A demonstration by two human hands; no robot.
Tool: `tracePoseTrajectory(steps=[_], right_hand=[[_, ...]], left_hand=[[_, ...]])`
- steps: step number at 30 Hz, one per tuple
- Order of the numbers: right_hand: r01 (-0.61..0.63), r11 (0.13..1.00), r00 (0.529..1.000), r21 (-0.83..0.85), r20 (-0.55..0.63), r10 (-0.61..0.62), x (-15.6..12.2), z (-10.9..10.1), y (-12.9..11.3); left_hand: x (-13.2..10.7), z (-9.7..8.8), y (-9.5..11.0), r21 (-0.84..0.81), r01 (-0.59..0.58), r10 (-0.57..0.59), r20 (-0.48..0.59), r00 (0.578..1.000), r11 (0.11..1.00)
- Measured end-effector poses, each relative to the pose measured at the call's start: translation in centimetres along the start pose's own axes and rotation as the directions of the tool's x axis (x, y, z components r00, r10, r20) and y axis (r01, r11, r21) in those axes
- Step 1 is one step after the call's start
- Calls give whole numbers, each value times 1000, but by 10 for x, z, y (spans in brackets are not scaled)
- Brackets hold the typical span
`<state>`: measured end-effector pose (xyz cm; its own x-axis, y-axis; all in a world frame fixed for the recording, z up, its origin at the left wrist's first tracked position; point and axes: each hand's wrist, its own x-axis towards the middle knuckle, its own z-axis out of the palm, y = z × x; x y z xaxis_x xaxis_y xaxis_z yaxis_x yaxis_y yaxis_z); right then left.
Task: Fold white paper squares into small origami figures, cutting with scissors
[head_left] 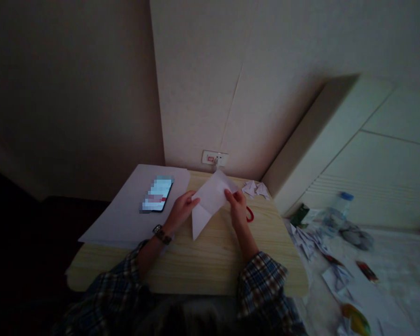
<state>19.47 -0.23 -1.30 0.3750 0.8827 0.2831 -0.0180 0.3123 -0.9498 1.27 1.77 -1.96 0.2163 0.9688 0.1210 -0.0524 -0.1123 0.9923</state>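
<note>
head view looks down at a pale wooden table (210, 266), and we see the folded paper (207, 205) held just above its middle, between both hands. our left hand (182, 210) closes on the paper's left edge, thumb on top and fingers underneath as far as we can tell. our right hand (237, 205) pinches the upper right edge in the same way. both hands are clamped on the paper, neither one spread open.

we judge the paper to be very light and thin. it looks limp where it is single, and a little stiffer where layers lie doubled along a crease. it should crumple or tear easily, so a soft pinch near the edges or on a fold seems the safest place to hold it. its surface looks dry and matte, not slippery.

the paper is white and folded into an angular shape. one broad flap tilts up toward the wall and a narrow point hangs down toward the tabletop. a crease line crosses its middle.

a large white sheet (126, 214) lies to the left with a phone (157, 193) on it, its screen lit. small folded paper pieces (255, 189) sit near the far right corner. a red object (249, 213) lies just beside the right hand, too dim to identify.
</note>
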Motion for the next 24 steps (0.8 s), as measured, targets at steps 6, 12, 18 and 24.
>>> tracePoseTrajectory(steps=[6,12,18,24], right_hand=[[57,993,998,-100,-4,-57,2,-5,-1],[96,982,995,-165,26,-93,0,-5,1],[125,978,974,-170,208,-88,-4,6,7],[344,883,916,-319,321,-241,-13,8,-1]], left_hand=[[-2,-1,6,-19,9,-10,-39,999,1000],[-4,0,11,-64,18,-21,-48,999,998],[-4,-1,11,-142,42,-54,-83,995,989],[-1,-3,2,-227,16,-54,-161,985,974]])
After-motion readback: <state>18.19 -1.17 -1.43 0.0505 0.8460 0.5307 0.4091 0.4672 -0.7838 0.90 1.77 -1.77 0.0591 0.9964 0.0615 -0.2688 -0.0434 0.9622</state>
